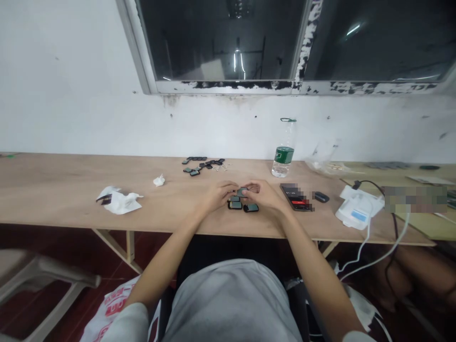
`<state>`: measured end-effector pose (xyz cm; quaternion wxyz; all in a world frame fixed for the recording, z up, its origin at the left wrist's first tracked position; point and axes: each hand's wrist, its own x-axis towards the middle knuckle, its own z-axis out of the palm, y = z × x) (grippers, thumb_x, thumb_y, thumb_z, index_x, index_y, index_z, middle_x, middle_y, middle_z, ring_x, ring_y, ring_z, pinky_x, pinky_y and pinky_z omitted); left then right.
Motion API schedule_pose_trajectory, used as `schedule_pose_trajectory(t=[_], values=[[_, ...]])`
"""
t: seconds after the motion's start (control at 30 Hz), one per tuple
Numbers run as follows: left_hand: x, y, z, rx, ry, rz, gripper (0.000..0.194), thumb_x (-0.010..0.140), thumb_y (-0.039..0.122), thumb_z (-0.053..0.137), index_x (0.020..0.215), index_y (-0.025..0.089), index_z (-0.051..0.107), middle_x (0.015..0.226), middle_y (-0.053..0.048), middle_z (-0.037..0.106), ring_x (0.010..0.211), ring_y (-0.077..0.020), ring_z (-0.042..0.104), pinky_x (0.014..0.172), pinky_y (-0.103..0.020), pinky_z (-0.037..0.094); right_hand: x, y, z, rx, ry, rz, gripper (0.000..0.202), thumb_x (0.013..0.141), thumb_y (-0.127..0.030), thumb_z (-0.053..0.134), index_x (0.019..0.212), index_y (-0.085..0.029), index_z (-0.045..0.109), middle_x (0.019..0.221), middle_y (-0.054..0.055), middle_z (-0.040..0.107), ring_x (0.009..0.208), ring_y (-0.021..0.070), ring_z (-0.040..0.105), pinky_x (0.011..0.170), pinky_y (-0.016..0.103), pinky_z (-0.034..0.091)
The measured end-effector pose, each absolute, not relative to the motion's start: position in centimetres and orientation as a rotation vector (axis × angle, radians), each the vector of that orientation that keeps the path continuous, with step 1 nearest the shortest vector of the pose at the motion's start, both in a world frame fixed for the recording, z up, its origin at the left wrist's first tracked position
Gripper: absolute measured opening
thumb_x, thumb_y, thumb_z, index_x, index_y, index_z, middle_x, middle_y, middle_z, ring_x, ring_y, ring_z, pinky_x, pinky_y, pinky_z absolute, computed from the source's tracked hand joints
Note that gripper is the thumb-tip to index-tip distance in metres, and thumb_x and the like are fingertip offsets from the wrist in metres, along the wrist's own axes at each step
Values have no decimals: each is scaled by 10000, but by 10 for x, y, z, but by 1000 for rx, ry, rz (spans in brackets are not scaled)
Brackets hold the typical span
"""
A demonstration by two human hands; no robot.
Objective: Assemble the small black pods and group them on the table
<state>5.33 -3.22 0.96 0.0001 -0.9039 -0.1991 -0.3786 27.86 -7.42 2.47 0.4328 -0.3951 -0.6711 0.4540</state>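
Observation:
Between my two hands is a small flat piece with a grey-green face and dark edge (242, 192), just above the wooden table. My left hand (221, 194) has its fingers closed on the piece's left side. On the other side, my right hand (262, 194) pinches it, the thumb across its face. Below my hands lie similar black-framed pieces with grey faces, one at the left (234, 205) and another at the right (251, 208). Farther back sits a cluster of black pieces (206, 165), with small pale bits (221, 167) beside it.
A water bottle (283, 154) stands near the wall. Right of my hands lie a phone (295, 197), a small black object (321, 196) and a white box with cables (358, 209). Crumpled tissues (123, 202) lie left. Another person's bare limbs (409, 275) show at right.

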Motion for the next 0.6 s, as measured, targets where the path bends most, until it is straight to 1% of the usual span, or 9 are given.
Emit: schedule_pose_trajectory(t=[0.17,0.27,0.37,0.6], values=[[48,-29,7,-2792,-554,-1147,287,1010,217,504,1235,222,681,1196,-97,706,1079,-216,689,934,-369,589,281,-69,20,-943,-1650,1143,318,796,-391,803,1026,-184,731,944,89,778,804,228,752,750,356,649],[46,-27,5,-2739,-489,-1175,340,992,128,489,1265,225,666,1246,-101,692,1117,-218,678,956,-370,583,281,-69,19,-934,-1639,1133,323,802,-394,802,1037,-186,728,942,85,777,780,214,753,721,334,646],[46,-24,1,-2704,-453,-1207,399,962,52,458,1253,220,673,1259,-101,692,1135,-216,674,964,-372,582,280,-70,21,-939,-1608,1126,315,800,-387,807,1026,-184,726,933,83,778,769,205,754,709,315,641],[47,-23,2,-2738,-513,-1251,387,957,65,447,1194,215,713,1216,-95,729,1103,-213,700,956,-385,592,279,-69,22,-958,-1579,1136,313,783,-370,825,1004,-169,733,909,89,783,768,211,756,713,321,637]])
